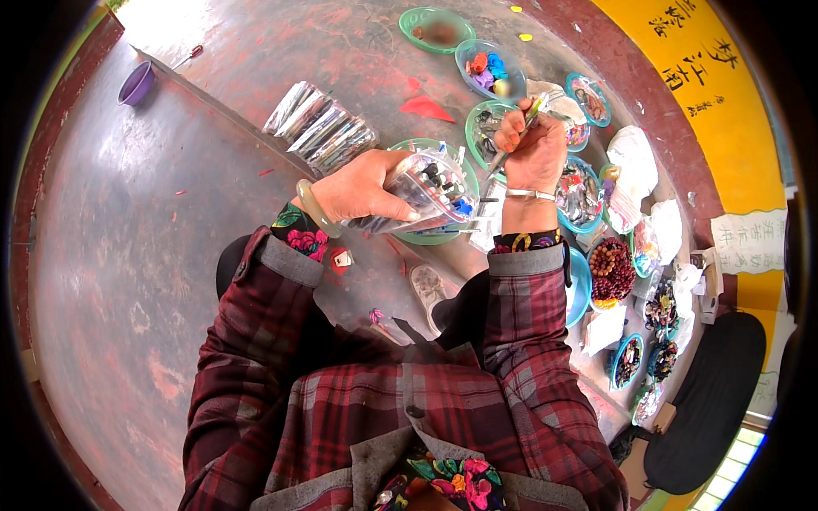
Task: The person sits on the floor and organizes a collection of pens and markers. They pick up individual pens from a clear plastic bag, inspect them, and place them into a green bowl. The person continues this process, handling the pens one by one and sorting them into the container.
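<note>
My left hand (pixel 354 187) is closed on the side of a clear plastic bag (pixel 407 180) with several slim black, white and blue pen-like pieces inside. The bag is tilted over a green basket (pixel 439 239). To its right, my raised right hand (pixel 538 152) is closed around a slim pen-like stick (pixel 535 111) with a green and white upper end. Its dark lower end points down toward the bag, apart from it. My fingers hide the middle of the stick, so its exact kind is unclear.
A row of filled clear packets (pixel 322 128) lies on the floor beyond my left hand. Several bowls stand along the right, one with dark red beads (pixel 612 268), another with coloured pieces (pixel 487 72). A purple basin (pixel 136 83) is far left; a black bench (pixel 711 400) stands right.
</note>
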The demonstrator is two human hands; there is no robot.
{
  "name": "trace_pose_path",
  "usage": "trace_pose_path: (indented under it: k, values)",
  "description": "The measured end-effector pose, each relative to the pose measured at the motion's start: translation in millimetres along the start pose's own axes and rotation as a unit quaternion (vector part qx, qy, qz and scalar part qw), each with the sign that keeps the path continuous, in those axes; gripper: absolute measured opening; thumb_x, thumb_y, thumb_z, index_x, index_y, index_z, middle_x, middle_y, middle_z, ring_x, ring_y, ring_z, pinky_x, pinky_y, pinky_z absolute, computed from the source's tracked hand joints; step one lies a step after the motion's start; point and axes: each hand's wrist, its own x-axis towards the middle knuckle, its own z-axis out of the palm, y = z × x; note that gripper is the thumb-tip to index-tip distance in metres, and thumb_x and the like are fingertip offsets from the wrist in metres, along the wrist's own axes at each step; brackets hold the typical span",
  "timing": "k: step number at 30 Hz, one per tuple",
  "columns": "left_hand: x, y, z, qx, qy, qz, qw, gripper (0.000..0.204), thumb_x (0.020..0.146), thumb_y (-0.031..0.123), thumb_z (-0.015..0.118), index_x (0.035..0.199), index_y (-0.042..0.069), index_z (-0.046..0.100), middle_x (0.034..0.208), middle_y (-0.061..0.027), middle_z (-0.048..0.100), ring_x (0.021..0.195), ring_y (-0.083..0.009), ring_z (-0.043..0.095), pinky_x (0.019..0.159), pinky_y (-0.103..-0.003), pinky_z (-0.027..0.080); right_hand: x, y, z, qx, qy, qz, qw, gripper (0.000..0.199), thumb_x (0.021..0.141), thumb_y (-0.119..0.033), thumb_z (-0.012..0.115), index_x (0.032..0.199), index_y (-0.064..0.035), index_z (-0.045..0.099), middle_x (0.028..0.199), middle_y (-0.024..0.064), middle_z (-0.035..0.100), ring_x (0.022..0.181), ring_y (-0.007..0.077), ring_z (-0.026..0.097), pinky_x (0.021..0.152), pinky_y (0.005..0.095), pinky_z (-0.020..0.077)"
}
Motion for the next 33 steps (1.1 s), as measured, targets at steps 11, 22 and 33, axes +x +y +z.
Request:
trace_pose_path:
  k: [11,22,33]
  values:
    - [-1,1,-1,-0.001,0.002,-0.002,1.000,0.057,0.068,0.008,0.074,0.120,-0.002,0.052,0.108,-0.0043,0.060,0.098,-0.0111,0.052,0.090,-0.029,0.041,1,2,-2,0.017,-0.025,0.005,1.000,0.027,0.086,-0.022,0.046,0.098,0.0007,0.053,0.067,0.0053,0.044,0.056,0.0162,0.040,0.049,0.0280,0.0328]
    - [0,-6,-3,0.034,0.004,0.031,0.999,0.053,0.070,0.009,0.072,0.118,-0.002,0.053,0.105,-0.0076,0.064,0.095,-0.0121,0.054,0.089,-0.030,0.042,-1,8,6,0.011,-0.057,0.000,0.998,0.058,0.097,-0.046,0.029,0.120,0.0039,0.049,0.081,0.0066,0.049,0.067,0.0153,0.042,0.058,0.0280,0.0347]
    - [0,-2,-2,0.013,0.003,0.006,1.000,0.055,0.068,0.009,0.075,0.118,-0.002,0.053,0.106,-0.0039,0.060,0.097,-0.0103,0.052,0.089,-0.028,0.041,0,8,5,0.015,-0.076,0.000,0.997,0.054,0.094,-0.043,0.043,0.124,0.0020,0.049,0.081,0.0066,0.053,0.069,0.0159,0.047,0.059,0.0289,0.0370]
